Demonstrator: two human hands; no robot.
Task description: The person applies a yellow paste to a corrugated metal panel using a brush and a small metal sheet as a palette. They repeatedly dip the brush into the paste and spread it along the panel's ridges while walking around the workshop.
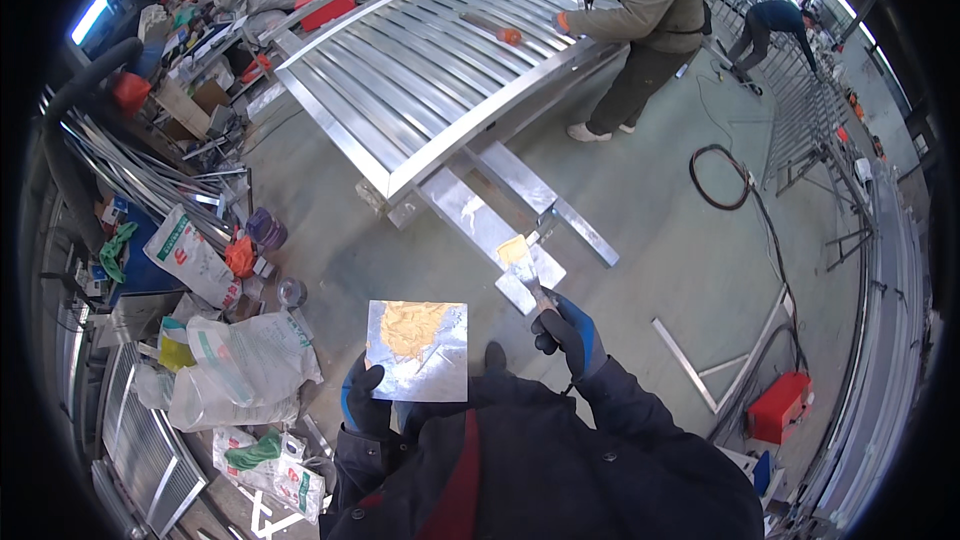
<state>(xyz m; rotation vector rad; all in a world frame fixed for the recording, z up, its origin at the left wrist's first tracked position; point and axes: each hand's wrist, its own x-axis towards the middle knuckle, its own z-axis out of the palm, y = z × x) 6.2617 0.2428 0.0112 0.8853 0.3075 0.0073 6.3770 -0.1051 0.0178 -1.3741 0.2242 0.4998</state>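
Observation:
My left hand (pixel 368 392), in a black and blue glove, grips the lower left edge of a square metal plate (pixel 436 381). Yellow putty (pixel 412 326) is spread over the plate's upper half. Gloved alike, my right hand (pixel 566 332) is closed round the handle of a putty knife (pixel 524 271), its blade pointing up and away. More yellow putty coats the blade's tip. Ahead of both hands lies a slatted metal gate panel (pixel 440 50), raised on metal beams (pixel 478 212); the putty knife shows in front of the beams' near ends.
A person (pixel 650 20) leans over the panel's far right, near an orange-ended tool (pixel 509 36). Another person (pixel 778 30) bends farther back. Bags (pixel 245 365) and scrap crowd the left. At right are a coiled cable (pixel 718 178), a metal frame (pixel 705 390) and a red box (pixel 779 407).

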